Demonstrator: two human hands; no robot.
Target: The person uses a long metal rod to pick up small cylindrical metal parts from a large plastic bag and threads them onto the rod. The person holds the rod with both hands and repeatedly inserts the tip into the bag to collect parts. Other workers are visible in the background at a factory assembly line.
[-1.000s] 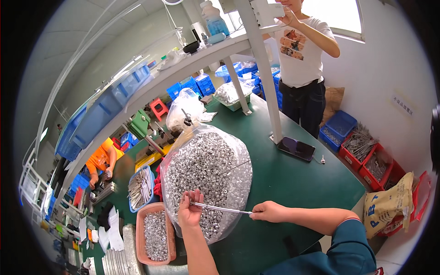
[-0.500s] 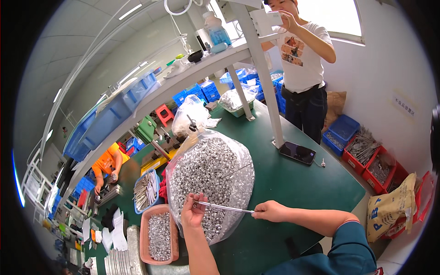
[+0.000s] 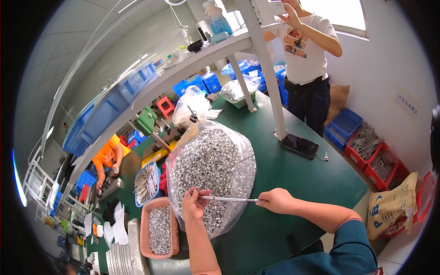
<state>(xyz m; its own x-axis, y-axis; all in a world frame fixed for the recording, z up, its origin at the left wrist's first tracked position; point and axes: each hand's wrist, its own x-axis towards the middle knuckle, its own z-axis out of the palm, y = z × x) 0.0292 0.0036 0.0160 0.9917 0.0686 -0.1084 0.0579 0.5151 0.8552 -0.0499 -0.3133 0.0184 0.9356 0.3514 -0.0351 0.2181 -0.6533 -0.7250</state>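
— While you have that slim silvery metal rod (image 3: pixel 231 199) up in front of you, how are your hands set on it?

— Your left hand (image 3: pixel 195 207) pinches its left end in a narrow grip of thumb and fingers. Your right hand (image 3: pixel 276 200) is closed around the right end, fingers curled in.

— And where does the rod sit?

— It runs nearly level from left to right, above the near part of your big clear plastic bag (image 3: pixel 247 162), which is heaped with small metal sleeves (image 3: pixel 204 153). Its right end is over the green tabletop (image 3: pixel 321 188).

— What stands on your left?

— Just beside the bag you have a salmon-coloured plastic bin (image 3: pixel 174 231) with more small metal parts. Beyond that, a blue plastic bin (image 3: pixel 158 176) carries a bundle of long metal pieces.

— And to the right?

— A dark smartphone (image 3: pixel 300 145) lies near the far right table edge, by a white shelf post (image 3: pixel 270 82). Past it stands a co-worker in a white T-shirt (image 3: pixel 302 64), hands raised.
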